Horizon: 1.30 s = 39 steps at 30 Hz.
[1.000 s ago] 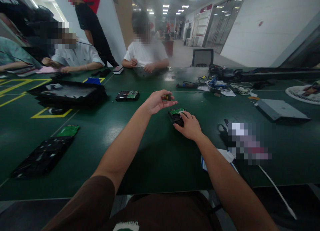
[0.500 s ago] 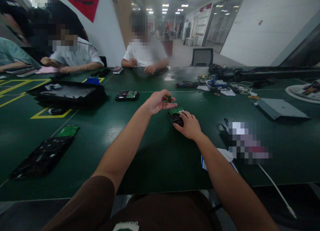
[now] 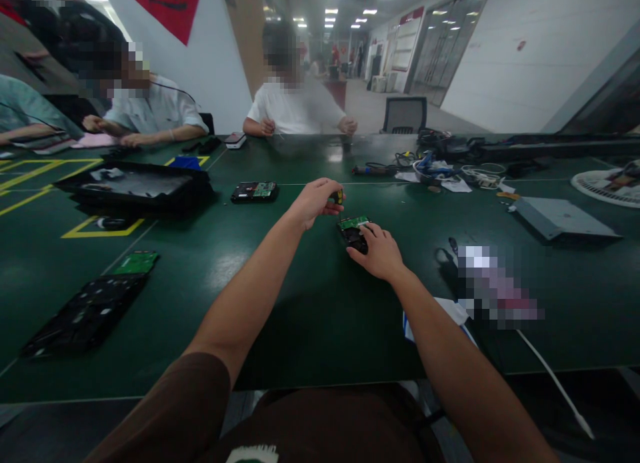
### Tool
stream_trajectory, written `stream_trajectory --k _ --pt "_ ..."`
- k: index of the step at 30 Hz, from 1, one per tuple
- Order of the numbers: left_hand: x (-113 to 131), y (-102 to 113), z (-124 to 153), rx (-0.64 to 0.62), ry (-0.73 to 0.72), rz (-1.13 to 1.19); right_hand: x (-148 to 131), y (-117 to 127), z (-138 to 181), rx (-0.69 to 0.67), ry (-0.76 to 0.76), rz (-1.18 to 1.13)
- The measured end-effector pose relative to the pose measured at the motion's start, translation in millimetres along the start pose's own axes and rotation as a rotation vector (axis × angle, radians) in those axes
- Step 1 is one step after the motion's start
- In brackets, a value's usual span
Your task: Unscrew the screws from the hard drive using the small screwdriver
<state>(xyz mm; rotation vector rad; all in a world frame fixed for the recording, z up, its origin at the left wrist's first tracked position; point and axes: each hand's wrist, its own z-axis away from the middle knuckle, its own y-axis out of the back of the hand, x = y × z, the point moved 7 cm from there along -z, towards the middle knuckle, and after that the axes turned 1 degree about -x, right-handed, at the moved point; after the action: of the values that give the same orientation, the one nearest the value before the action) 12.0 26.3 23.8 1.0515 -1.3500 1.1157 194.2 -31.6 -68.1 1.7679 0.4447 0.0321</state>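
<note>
My left hand (image 3: 317,201) is closed around the black-and-yellow handle of a small screwdriver (image 3: 338,197), held upright just above the far left corner of a hard drive (image 3: 351,234). Its thin tip is too small to make out, so whether it touches the drive I cannot tell. The drive is black, with a green circuit board at its far end, and lies on the dark green table (image 3: 310,316). My right hand (image 3: 379,251) grips the drive's near right side, thumb on the near edge and fingers over the top, hiding part of it.
Another drive with a green board (image 3: 254,191) lies beyond my left forearm. Left are a larger black unit (image 3: 93,306) and black trays (image 3: 140,189). Right are a phone-like blurred item (image 3: 495,283), a grey metal box (image 3: 565,217) and cables (image 3: 433,166). A person (image 3: 295,109) sits opposite.
My left hand's fingers have curled in and turned around the screwdriver handle, where they were stretched out before. My right hand and the hard drive stay in place. The person opposite has moved one hand outward.
</note>
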Motion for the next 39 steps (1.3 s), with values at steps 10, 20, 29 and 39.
stream_trajectory --k 10,20,29,39 --pt "2 4 -3 0.039 -0.095 -0.041 0 0 0 0.002 0.010 -0.010" --pt "-5 -12 -3 -0.078 -0.044 0.228 -1 1 1 -0.004 0.001 -0.013" --pt "0 -6 -1 0.014 -0.092 0.091 -2 2 0 -0.007 -0.001 -0.017" --pt "-8 2 -9 0.076 -0.084 0.186 -1 1 1 0.004 0.012 -0.012"
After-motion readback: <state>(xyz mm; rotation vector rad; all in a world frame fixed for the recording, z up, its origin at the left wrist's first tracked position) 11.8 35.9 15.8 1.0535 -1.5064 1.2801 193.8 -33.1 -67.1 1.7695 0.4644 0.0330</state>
